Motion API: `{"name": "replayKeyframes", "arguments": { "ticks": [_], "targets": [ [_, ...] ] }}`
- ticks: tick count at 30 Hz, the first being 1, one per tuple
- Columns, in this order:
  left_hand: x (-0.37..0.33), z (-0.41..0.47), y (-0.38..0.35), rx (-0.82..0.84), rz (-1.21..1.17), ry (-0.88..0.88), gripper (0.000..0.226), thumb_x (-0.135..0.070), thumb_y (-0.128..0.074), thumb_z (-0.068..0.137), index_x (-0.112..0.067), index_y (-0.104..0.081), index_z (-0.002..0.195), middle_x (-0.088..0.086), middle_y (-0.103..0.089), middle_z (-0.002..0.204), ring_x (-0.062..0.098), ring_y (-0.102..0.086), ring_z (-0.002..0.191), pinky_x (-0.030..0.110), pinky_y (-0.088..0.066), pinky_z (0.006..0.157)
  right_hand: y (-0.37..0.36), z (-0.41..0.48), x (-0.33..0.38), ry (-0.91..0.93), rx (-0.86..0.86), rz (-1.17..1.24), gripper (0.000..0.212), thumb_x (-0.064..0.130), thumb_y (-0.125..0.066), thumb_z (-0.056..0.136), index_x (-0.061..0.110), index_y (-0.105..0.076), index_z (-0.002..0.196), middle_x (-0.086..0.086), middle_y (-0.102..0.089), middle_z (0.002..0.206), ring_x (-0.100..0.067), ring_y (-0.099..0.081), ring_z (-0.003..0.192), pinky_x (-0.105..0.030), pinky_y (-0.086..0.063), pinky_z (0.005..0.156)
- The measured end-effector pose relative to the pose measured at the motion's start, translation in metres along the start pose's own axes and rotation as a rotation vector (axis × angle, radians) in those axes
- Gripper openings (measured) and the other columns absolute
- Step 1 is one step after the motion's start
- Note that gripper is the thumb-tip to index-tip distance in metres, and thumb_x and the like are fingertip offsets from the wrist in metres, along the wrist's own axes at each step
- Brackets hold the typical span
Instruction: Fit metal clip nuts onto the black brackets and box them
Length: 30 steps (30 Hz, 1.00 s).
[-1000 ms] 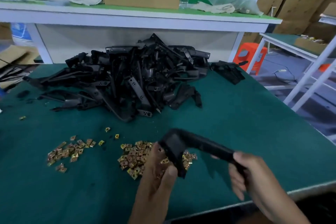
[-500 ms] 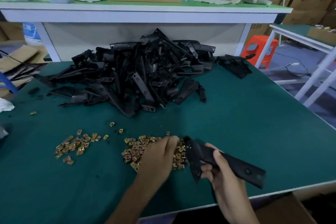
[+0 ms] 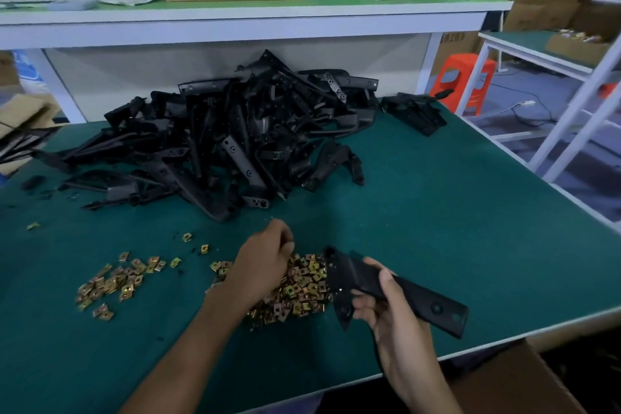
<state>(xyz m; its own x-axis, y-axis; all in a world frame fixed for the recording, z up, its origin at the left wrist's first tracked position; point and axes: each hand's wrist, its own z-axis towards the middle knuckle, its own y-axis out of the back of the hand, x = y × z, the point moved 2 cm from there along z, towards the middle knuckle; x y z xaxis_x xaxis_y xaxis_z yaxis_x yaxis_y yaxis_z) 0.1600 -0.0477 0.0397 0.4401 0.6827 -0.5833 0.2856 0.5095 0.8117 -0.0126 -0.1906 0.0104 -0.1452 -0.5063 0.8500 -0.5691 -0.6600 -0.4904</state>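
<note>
Loose nuts (image 3: 114, 282) lie at the left of the green table (image 3: 470, 228), with the bracket heap (image 3: 228, 141) behind them. The left hand (image 3: 265, 262) curls its fingers down into the nut pile (image 3: 302, 296); whether it pinches one cannot be told. Just right, the right hand (image 3: 396, 323) grips a bracket (image 3: 420, 296) tilted over the table's near edge.

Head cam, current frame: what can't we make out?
Head view:
- Left hand: its back hides the fingertips over the clip nut pile; pinching one or not, unclear.
- Black bracket: right hand covers its middle; fitted nut, unclear.
- Cardboard box: cut off by bottom edge, contents unseen.
</note>
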Motion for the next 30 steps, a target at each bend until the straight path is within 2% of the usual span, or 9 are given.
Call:
{"name": "replayKeyframes", "arguments": {
  "ticks": [2,5,8,10,12,14,17,22,30],
  "targets": [
    [-0.008,-0.016,0.005,-0.040,-0.149,0.007,0.009,-0.031,-0.051,0.104,-0.035,-0.053,0.112,-0.024,-0.059,0.100,-0.005,-0.060,0.085,0.010,-0.045,0.071,0.000,0.002,0.001,-0.038,0.008,0.026,0.045,0.041,-0.058,0.088,0.013,-0.073,0.120,-0.020,-0.074,0.091,-0.020,-0.068,0.073,-0.030,-0.059,0.063],
    [-0.020,-0.045,0.007,-0.045,-0.375,-0.040,0.016,-0.034,-0.056,0.102,-0.041,-0.065,0.113,-0.030,-0.068,0.100,-0.014,-0.061,0.094,0.002,-0.043,0.074,-0.004,0.004,0.004,-0.078,0.009,0.112,0.047,0.042,-0.058,0.090,0.014,-0.072,0.124,-0.018,-0.074,0.104,-0.021,-0.069,0.083,-0.028,-0.060,0.067],
    [-0.028,-0.073,-0.001,0.016,-0.778,0.105,0.012,-0.036,-0.067,0.094,-0.033,-0.077,0.097,-0.018,-0.072,0.082,-0.004,-0.064,0.075,0.011,-0.047,0.069,-0.008,0.007,0.000,-0.079,0.034,0.219,0.044,0.030,-0.064,0.088,0.014,-0.069,0.129,-0.015,-0.074,0.118,-0.022,-0.073,0.099,-0.030,-0.061,0.079],
    [-0.034,-0.086,-0.008,0.046,-0.997,0.207,0.025,-0.042,-0.068,0.086,-0.018,-0.076,0.087,-0.006,-0.067,0.071,0.006,-0.055,0.063,0.020,-0.046,0.064,-0.010,0.008,-0.005,-0.094,0.055,0.294,0.046,0.021,-0.067,0.086,0.013,-0.068,0.131,-0.017,-0.072,0.124,-0.021,-0.073,0.105,-0.030,-0.060,0.084],
    [-0.040,-0.093,-0.015,0.035,-1.105,0.283,0.032,-0.041,-0.066,0.083,-0.010,-0.075,0.080,-0.001,-0.065,0.068,0.009,-0.050,0.057,0.021,-0.043,0.059,-0.008,0.009,-0.009,-0.106,0.084,0.325,0.050,0.017,-0.069,0.085,0.013,-0.065,0.135,-0.017,-0.069,0.129,-0.021,-0.072,0.110,-0.030,-0.059,0.089],
    [-0.046,-0.098,-0.020,0.024,-1.153,0.330,0.027,-0.033,-0.066,0.091,-0.011,-0.076,0.078,0.001,-0.065,0.068,0.009,-0.049,0.054,0.019,-0.042,0.054,-0.006,0.009,-0.011,-0.095,0.114,0.324,0.054,0.015,-0.071,0.084,0.014,-0.062,0.137,-0.017,-0.068,0.132,-0.022,-0.070,0.113,-0.032,-0.058,0.093],
    [-0.056,-0.103,-0.028,0.021,-1.147,0.348,0.032,-0.029,-0.063,0.097,-0.012,-0.074,0.073,0.003,-0.064,0.068,0.009,-0.048,0.053,0.019,-0.041,0.052,-0.005,0.007,-0.011,-0.074,0.134,0.316,0.048,0.012,-0.071,0.083,0.016,-0.068,0.131,-0.017,-0.068,0.131,-0.022,-0.071,0.109,-0.033,-0.058,0.095],
    [-0.066,-0.107,-0.032,0.001,-1.172,0.340,0.034,-0.030,-0.060,0.099,-0.011,-0.070,0.073,-0.001,-0.061,0.062,0.008,-0.047,0.051,0.019,-0.039,0.050,-0.006,0.006,-0.008,-0.061,0.133,0.265,0.053,0.008,-0.066,0.085,0.012,-0.058,0.137,-0.018,-0.072,0.120,-0.021,-0.072,0.097,-0.031,-0.061,0.083],
    [-0.066,-0.106,-0.038,-0.011,-1.236,0.382,0.030,-0.026,-0.057,0.101,-0.009,-0.068,0.078,0.001,-0.063,0.064,0.008,-0.049,0.051,0.024,-0.040,0.053,-0.006,0.006,-0.009,-0.059,0.167,0.263,0.049,0.007,-0.065,0.086,0.012,-0.059,0.134,-0.018,-0.071,0.124,-0.023,-0.072,0.103,-0.033,-0.061,0.086]
  ]
}}
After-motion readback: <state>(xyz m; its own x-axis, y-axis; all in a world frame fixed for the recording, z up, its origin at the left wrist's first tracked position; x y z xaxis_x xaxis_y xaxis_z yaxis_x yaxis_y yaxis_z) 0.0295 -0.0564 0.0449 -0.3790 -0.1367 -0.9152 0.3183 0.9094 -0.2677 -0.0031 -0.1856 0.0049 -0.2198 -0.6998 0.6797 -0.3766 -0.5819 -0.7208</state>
